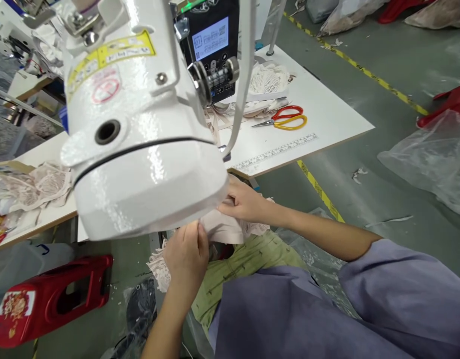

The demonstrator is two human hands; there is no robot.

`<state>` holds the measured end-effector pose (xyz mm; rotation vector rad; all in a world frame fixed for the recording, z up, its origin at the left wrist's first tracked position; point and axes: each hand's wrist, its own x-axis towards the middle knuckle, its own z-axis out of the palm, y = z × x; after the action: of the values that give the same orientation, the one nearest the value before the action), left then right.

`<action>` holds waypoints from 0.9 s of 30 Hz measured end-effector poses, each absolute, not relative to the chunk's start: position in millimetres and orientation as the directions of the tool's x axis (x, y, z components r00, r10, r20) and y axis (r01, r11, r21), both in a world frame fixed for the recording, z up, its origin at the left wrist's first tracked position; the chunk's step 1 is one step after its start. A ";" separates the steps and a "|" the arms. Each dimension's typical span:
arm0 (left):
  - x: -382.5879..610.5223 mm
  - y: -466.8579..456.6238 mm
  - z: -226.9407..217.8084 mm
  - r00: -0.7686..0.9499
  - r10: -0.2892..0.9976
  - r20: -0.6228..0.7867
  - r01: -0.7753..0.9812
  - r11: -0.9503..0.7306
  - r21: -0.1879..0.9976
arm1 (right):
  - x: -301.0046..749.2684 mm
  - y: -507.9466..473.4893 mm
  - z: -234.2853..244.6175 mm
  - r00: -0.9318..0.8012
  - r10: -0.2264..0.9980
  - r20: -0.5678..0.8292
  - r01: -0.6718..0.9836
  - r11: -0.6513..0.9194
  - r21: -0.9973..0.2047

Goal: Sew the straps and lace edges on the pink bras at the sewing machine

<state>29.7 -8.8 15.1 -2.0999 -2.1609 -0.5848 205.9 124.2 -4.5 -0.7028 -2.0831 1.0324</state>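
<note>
A pale pink lace bra [224, 228] is stretched between my two hands, just below the white head of a sewing machine [147, 184]. My left hand [187, 254] grips its near left part, thumb pressed against the curled fingers, with lace trim [160, 269] hanging beside the wrist. On the other side my right hand [245, 199] pinches the smooth fabric between thumb and fingers. The machine head covers the needle area and the far part of the fabric, so I cannot see whether the cloth lies under the needle.
Scissors [290, 119] with red and yellow handles and a printed ruler scale [275, 151] are on the white table [335, 119]. Behind them lie lace pieces [269, 79] and a lit control panel [211, 40]. More lace bras [46, 184] are at left, above a red stool [58, 299].
</note>
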 end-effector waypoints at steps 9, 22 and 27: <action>9.5 -5.8 16.1 -0.085 0.967 -0.241 0.512 0.250 0.822 | 227.5 96.1 -15.9 -0.608 0.779 0.157 0.265 0.385 -0.884; -29.3 -72.7 25.0 -0.172 0.957 -0.232 0.389 0.282 0.877 | 148.7 16.0 -43.2 -0.813 0.581 0.032 -0.152 -0.159 -0.976; -46.5 -77.3 2.1 -0.242 0.952 -0.188 0.650 0.303 0.697 | 103.4 14.8 -79.8 -0.734 0.596 -0.326 -0.264 -0.692 -0.672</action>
<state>-46.5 -77.3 2.1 -2.1135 -2.9499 -0.9795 103.4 14.8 -79.8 -0.7398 -0.8383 2.3998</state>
